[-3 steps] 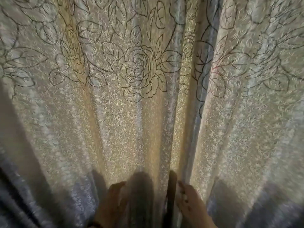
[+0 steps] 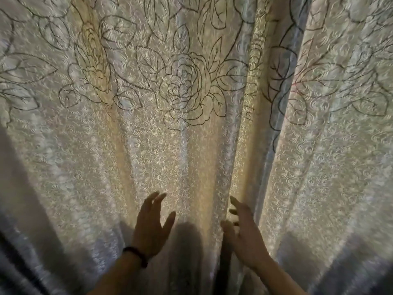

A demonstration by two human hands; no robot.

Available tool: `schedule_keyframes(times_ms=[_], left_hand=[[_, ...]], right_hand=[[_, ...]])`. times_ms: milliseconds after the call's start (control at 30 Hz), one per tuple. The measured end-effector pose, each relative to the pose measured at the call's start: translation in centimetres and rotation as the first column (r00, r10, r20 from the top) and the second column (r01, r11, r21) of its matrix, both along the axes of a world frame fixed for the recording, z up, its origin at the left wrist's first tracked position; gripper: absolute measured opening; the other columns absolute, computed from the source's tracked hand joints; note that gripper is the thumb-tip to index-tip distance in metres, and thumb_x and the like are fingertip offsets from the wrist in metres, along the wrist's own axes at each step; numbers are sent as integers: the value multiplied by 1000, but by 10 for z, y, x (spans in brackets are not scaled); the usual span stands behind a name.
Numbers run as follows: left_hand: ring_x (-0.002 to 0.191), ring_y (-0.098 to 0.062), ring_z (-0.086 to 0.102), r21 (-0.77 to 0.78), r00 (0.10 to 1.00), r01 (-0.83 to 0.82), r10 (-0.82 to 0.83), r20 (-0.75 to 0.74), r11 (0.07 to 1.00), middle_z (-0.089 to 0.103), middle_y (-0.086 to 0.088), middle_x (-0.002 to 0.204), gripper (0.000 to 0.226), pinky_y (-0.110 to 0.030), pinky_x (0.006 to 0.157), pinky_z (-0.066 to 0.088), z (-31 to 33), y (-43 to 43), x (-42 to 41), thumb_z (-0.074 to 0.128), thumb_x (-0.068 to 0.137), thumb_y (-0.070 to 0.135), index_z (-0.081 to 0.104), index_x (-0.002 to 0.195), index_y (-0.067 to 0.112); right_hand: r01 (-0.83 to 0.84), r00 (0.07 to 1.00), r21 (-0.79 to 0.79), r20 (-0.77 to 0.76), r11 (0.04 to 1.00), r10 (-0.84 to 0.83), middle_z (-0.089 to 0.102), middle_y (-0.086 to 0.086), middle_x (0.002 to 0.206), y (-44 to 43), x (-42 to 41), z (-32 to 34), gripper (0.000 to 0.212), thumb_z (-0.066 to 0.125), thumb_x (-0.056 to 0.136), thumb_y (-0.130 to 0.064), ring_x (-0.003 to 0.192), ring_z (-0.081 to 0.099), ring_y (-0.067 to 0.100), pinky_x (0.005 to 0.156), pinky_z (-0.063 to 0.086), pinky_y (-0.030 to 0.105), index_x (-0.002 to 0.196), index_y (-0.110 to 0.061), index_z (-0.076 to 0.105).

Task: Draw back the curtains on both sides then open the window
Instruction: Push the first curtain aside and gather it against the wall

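Observation:
Two pale, backlit curtains with embossed swirls and outlined roses fill the whole view. The left curtain (image 2: pixel 131 145) and the right curtain (image 2: pixel 331 158) meet at a vertical seam right of centre. My left hand (image 2: pixel 152 228), a dark band on its wrist, is raised with fingers spread in front of the left curtain, holding nothing. My right hand (image 2: pixel 244 235) reaches the seam, fingers apart and curled at the right curtain's inner edge; no closed grip shows. The window is hidden behind the cloth.
Deep folds run down both curtains. Dark shadow covers the lower left and lower right corners, and shadows of my hands fall on the cloth low in the middle.
Both hands have risen higher in front of the curtains, and their fingers have spread. More of both forearms shows now.

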State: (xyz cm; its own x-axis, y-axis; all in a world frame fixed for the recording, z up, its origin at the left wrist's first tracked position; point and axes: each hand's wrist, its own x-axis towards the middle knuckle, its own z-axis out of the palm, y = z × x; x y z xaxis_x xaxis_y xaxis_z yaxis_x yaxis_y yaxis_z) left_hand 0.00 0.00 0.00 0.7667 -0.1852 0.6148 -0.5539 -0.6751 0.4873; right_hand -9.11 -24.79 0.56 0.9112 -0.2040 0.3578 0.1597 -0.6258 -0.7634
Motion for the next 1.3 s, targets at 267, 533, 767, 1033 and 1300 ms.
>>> schedule_keyframes(times_ms=[267, 533, 767, 1033, 1300], left_hand=[[128, -30, 49, -438, 996, -24, 61, 71, 899, 2, -18, 162, 115, -39, 96, 49, 87, -17, 95, 80, 77, 48, 2, 156, 18], [53, -23, 57, -271, 996, 84, -75, 45, 959, 61, -2, 64, 33, -44, 50, 50, 103, -29, 113, 46, 93, 31, 61, 111, 8], [85, -18, 64, -195, 954, 300, -300, 27, 934, 68, 0, 96, 54, -39, 69, 53, 129, -56, 83, 40, 90, 65, 57, 112, 19], [66, -23, 62, -195, 998, 56, -55, 11, 979, 61, 7, 72, 26, -18, 55, 46, 130, -66, 88, 52, 101, 26, 57, 111, 2], [57, -16, 52, -308, 985, -168, 143, -101, 936, 53, 1, 66, 33, -30, 54, 38, 132, -38, 105, 41, 104, 40, 55, 99, 10]], right_hand=[[94, 994, 159, -62, 983, -85, 5, -9, 167, 38, 73, 29, 119, 78, 80, -49, 151, 24, 22, 116, 30, 39, 136, -65, -27], [37, 998, 61, -52, 997, -34, 17, -8, 163, 37, 102, 8, 118, 76, 71, -66, 148, 23, 14, 119, 30, 40, 154, -35, -1], [-130, 978, 150, -141, 980, 151, 49, -26, 124, 59, 137, 2, 90, 79, 75, -41, 115, 52, 2, 86, 43, 17, 148, -26, 30], [-261, 953, 8, -160, 965, 259, 66, -3, 123, 52, 133, 6, 59, 69, 85, -41, 108, 65, 24, 79, 45, 28, 136, -33, 40], [380, 859, -115, 412, 918, -304, 22, 19, 153, 22, 88, 44, 86, 73, 67, -72, 152, 6, 19, 124, 9, 36, 134, -27, 44]])
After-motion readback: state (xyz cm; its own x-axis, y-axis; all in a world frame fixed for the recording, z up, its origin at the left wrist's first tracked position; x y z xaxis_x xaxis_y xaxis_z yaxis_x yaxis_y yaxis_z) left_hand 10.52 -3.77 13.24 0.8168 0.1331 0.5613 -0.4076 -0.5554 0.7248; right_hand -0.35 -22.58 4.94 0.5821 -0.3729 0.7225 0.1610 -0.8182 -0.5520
